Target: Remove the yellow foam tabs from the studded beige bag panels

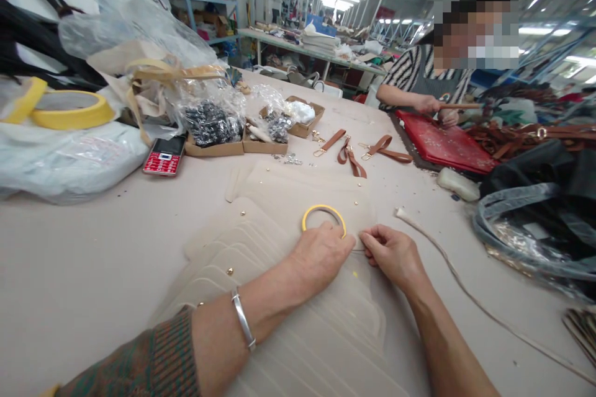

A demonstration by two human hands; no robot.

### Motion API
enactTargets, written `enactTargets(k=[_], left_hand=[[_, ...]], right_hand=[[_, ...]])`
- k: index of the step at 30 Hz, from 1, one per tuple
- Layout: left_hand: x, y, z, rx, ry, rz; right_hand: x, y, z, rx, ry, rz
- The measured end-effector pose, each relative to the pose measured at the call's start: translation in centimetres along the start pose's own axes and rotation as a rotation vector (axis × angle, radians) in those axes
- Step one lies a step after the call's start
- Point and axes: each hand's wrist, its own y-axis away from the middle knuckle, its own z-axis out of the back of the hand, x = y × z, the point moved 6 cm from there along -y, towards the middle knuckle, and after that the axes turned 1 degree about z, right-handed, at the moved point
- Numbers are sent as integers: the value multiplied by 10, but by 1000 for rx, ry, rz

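Beige sheet pieces (261, 242) with small gold studs lie overlapped on the table in front of me. My left hand (321, 260), with a silver bangle at the wrist, is closed round the near edge of a roll of yellow tape (325, 208) above the pieces. Just right of it, my right hand (391, 254) is pinched at the edge of the top beige piece; whatever is between its fingertips is too small to make out. The two hands are close together. A small yellow bit (355, 273) lies on the beige pieces below them.
Cardboard boxes (214, 149) of metal parts, a red phone (164, 156) and brown straps (385, 150) lie beyond. Bagged goods and yellow tape rolls (72, 110) stand left. At right are a beige cord (465, 291), a black bag (554, 198) and a person across the table.
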Motion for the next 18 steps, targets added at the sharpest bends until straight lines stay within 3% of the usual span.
enactTargets(k=[3,9,12,18], left_hand=[[1,0,-2,21,6,12],[4,1,2,40,3,55],[4,2,3,32,-2,46],[1,4,4,24,-26,8]], right_hand=[[-4,-1,-1,6,-4,-53],[-18,2,4,89,-279,-82],[-16,4,5,97,-191,-24],[2,1,2,-45,148,99]])
